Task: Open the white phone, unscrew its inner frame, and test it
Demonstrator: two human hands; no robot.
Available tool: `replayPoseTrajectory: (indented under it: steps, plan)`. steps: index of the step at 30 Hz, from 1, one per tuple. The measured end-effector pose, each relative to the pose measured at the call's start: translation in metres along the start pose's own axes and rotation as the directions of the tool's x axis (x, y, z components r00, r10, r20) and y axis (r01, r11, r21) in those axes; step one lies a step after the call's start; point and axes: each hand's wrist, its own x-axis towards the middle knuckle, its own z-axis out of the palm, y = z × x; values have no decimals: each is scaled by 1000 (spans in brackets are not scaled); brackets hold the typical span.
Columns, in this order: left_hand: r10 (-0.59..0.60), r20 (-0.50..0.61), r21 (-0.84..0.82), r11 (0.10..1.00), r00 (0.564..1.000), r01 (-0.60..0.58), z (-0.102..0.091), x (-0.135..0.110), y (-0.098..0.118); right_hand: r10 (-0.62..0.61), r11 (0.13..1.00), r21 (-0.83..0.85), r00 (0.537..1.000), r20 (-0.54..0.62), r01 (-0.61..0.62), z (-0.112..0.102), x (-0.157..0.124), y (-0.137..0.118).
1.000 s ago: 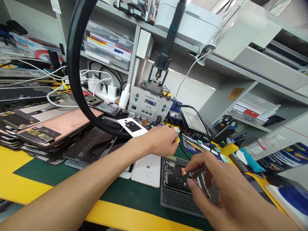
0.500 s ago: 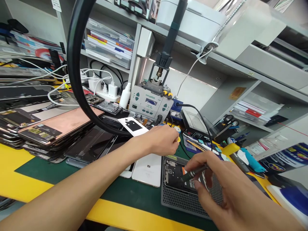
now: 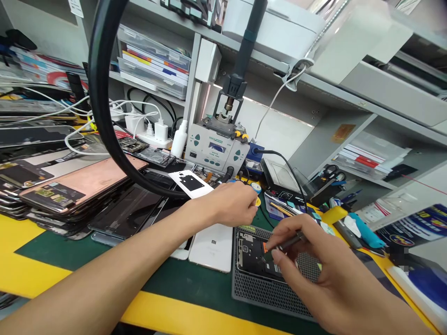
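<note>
An opened phone lies back side up on a dark perforated mat, its inner boards showing. My right hand pinches a slim dark screwdriver whose tip rests on the phone's inside. My left hand hovers just behind the mat with its fingers curled round a small yellow thing at the fingertips. A white phone back cover lies left of the mat.
Stacks of phone screens fill the left side. A hot-air rework station stands at the back, its thick black hose looping overhead. Chargers and white cables, scissors, tools and shelves crowd the rear and right.
The view has shifted slightly. My right hand has edged a little left over the phone with the screwdriver. My left hand has stayed almost still.
</note>
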Motion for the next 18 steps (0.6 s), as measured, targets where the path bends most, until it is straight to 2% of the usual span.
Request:
replayPoseTrajectory:
  steps: [4,10,14,18]
  plan:
    - [3,-6,-11,1000,1000,-3,1,-1,0,91,971,221,995,32,-96,0,-1,5]
    - [26,2,-86,996,1000,-26,2,-2,1,234,829,533,971,-55,-170,-2,7,17]
    - [51,40,-165,985,998,-44,4,-2,1,304,746,645,946,-111,-164,-6,13,29]
    - [12,139,-251,968,990,23,4,-3,8,354,713,684,921,-161,-154,-9,16,44]
